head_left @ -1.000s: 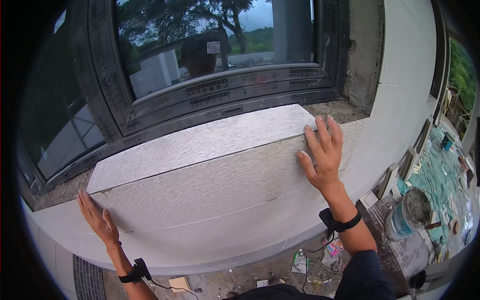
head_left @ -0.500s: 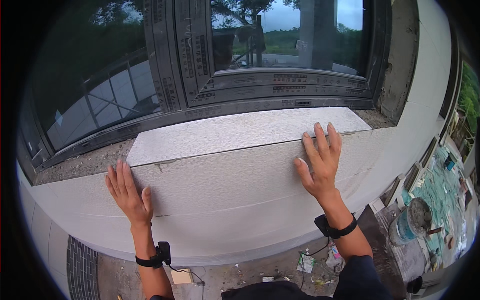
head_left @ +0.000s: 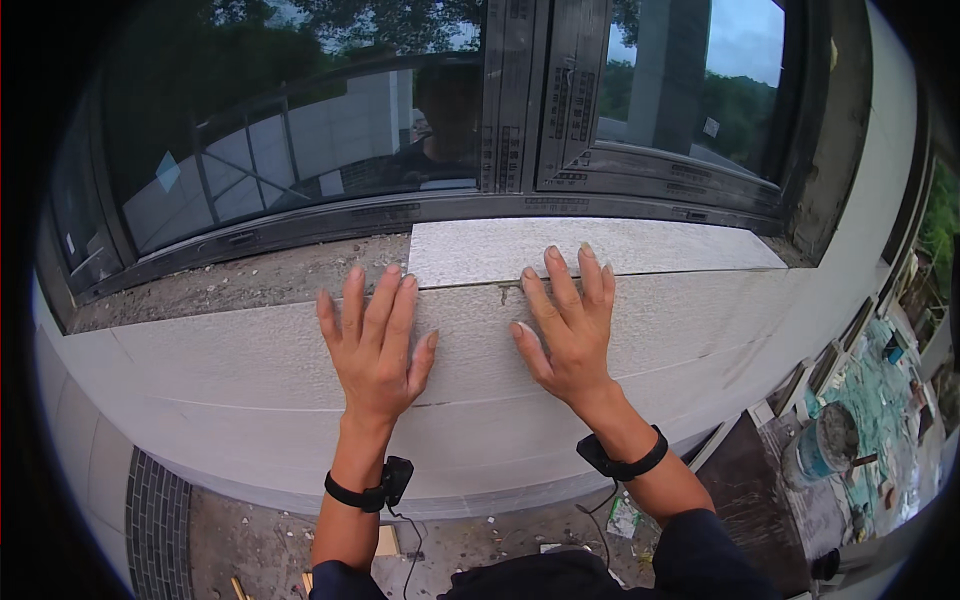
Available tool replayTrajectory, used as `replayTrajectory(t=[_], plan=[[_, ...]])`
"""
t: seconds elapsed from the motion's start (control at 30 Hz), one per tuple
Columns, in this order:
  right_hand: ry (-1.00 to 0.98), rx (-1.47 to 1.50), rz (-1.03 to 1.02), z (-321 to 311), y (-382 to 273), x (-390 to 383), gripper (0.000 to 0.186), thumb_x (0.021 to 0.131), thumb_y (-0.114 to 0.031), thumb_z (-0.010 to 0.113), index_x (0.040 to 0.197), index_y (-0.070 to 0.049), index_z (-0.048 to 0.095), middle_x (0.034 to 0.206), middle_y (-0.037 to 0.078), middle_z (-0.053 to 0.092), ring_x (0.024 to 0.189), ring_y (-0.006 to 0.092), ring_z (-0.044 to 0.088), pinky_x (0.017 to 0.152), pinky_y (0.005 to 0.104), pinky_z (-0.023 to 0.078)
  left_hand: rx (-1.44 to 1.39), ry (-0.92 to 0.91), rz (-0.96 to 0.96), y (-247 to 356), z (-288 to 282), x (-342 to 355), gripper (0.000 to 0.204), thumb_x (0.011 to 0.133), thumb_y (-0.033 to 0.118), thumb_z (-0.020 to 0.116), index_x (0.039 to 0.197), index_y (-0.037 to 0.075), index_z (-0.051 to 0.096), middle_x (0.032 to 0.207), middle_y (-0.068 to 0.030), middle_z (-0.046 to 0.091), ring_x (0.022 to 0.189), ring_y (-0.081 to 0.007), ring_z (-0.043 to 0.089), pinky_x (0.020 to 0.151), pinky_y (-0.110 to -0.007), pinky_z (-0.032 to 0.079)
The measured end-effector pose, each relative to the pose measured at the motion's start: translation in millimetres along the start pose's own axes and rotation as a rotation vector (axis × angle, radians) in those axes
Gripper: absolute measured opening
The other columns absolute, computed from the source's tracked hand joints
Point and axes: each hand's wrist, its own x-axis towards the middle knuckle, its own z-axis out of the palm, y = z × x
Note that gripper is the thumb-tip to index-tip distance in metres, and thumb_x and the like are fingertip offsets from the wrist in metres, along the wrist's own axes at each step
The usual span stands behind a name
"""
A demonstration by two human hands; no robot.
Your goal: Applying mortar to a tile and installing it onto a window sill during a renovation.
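A pale speckled tile (head_left: 500, 245) lies flat on the window sill, its long front edge along the top of the white tiled wall (head_left: 465, 340). My left hand (head_left: 375, 350) rests on the wall face, fingers stretched upward, the tips beside the tile's front left corner. Close by to the right, my right hand (head_left: 572, 345) has its fingers spread, with fingertips over the tile's front edge and the palm toward the wall. Neither hand grips anything. A thin dark joint shows between tile and wall, with a small dark smear just below it between the hands.
Left of the tile the sill is rough mortar (head_left: 270, 280). Behind it stands a dark-framed window (head_left: 520, 110) reflecting trees. At the lower right a bucket (head_left: 825, 440) stands by green sheeting (head_left: 880, 390). Cables hang from the black bands (head_left: 375, 490) on my wrists.
The view has shifted left along the sill. My right hand has moved left along the tile's edge, nearer my left hand, which stays by the tile's left end. The tile shows no clear movement.
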Motion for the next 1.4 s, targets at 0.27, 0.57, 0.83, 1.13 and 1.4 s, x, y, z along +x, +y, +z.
replayTrajectory(t=[0.27, 0.57, 0.83, 1.13, 1.4], plan=[[0.005, 0.06, -0.057, 23.3, -60.3, 31.4, 0.061, 0.08, -0.021, 0.077, 0.137, -0.007, 0.06, 0.158, 0.015, 0.041, 0.152, 0.0428, 0.021, 0.119, 0.0625, 0.016, -0.161, 0.111, -0.039, -35.9, -16.0, 12.6, 0.034, 0.085, 0.013, 0.068, 0.119, 0.005, 0.067, 0.124, -0.0103, 0.067, 0.128, -0.0313, 0.055, 0.119, -0.053, 0.025], [-0.591, 0.825, 0.417, -93.1, -21.4, -52.2, 0.047, 0.091, -0.02, 0.072, 0.133, 0.001, 0.062, 0.125, 0.019, 0.068, 0.119, 0.0341, 0.064, 0.101, 0.0452, 0.049, -0.251, 0.102, -0.01, -47.8, -19.7, 11.4, 0.03, 0.082, 0.011, 0.071, 0.111, 0.004, 0.07, 0.114, -0.0096, 0.07, 0.113, -0.0285, 0.062, 0.106, -0.046, 0.037], [-1.085, -0.612, 1.181, -243.2, 87.3, -356.6, 0.084, 0.08, -0.039, 0.077, 0.145, 0.002, 0.044, 0.144, 0.021, 0.051, 0.139, 0.0388, 0.041, 0.112, 0.0557, 0.033, -0.199, 0.025, 0.084, -22.8, -13.4, 30.4, 0.033, 0.086, 0.011, 0.071, 0.117, 0.003, 0.07, 0.114, -0.0122, 0.07, 0.114, -0.03, 0.061, 0.104, -0.047, 0.039], [-0.441, -0.839, 0.472, -296.2, 221.5, -200.2, 0.072, 0.083, -0.016, 0.071, 0.146, 0.002, 0.04, 0.15, 0.023, 0.044, 0.14, 0.0419, 0.039, 0.116, 0.0486, 0.033, -0.097, -0.104, -0.002, -19.4, -8.2, 20.8, 0.031, 0.095, 0.01, 0.064, 0.124, 0.0, 0.067, 0.121, -0.0143, 0.068, 0.12, -0.0338, 0.058, 0.108, -0.047, 0.039], [-0.663, -0.779, 0.368, -283.8, 378.5, -58.9, 0.074, 0.079, 0.0, 0.06, 0.15, -0.006, 0.041, 0.157, 0.02, 0.039, 0.146, 0.0394, 0.034, 0.119, 0.0467, 0.033, 0.071, -0.195, -0.101, -15.4, -11.2, 10.0, 0.034, 0.102, 0.013, 0.056, 0.131, -0.003, 0.061, 0.133, -0.0166, 0.062, 0.127, -0.0346, 0.054, 0.112, -0.044, 0.036]])
